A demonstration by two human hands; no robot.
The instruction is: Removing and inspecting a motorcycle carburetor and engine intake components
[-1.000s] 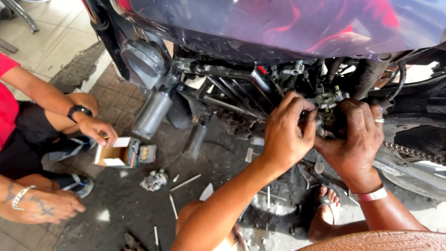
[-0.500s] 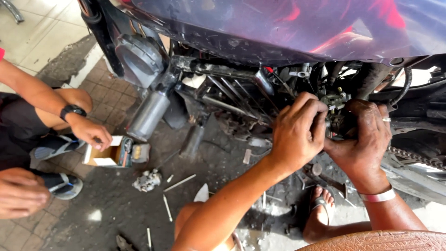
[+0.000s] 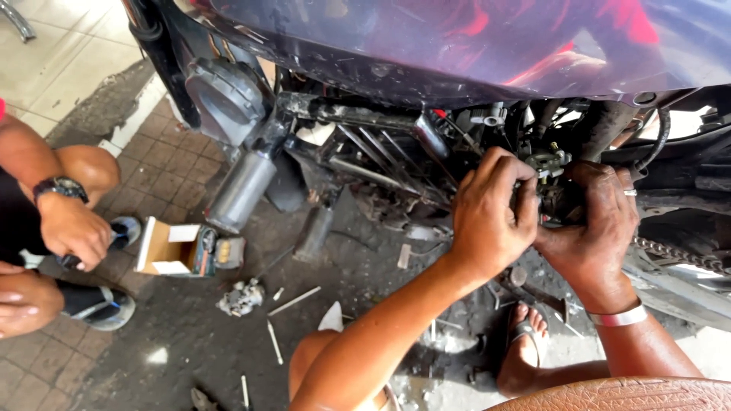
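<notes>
both hands, left hand [image 3: 491,221] and right hand [image 3: 590,228], pinch the small greasy metal carburetor [image 3: 550,171]; oily fingers could slip and drop it.

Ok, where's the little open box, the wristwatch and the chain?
open cardboard box [image 3: 161,245], head view, on its inner flap.
wristwatch [image 3: 57,186], head view, on its dark face.
drive chain [image 3: 674,253], head view, on its links.

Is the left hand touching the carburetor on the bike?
Touching. Head view: the left hand has its fingertips pinched on the carburetor, while the right hand cups it from the other side.
</notes>
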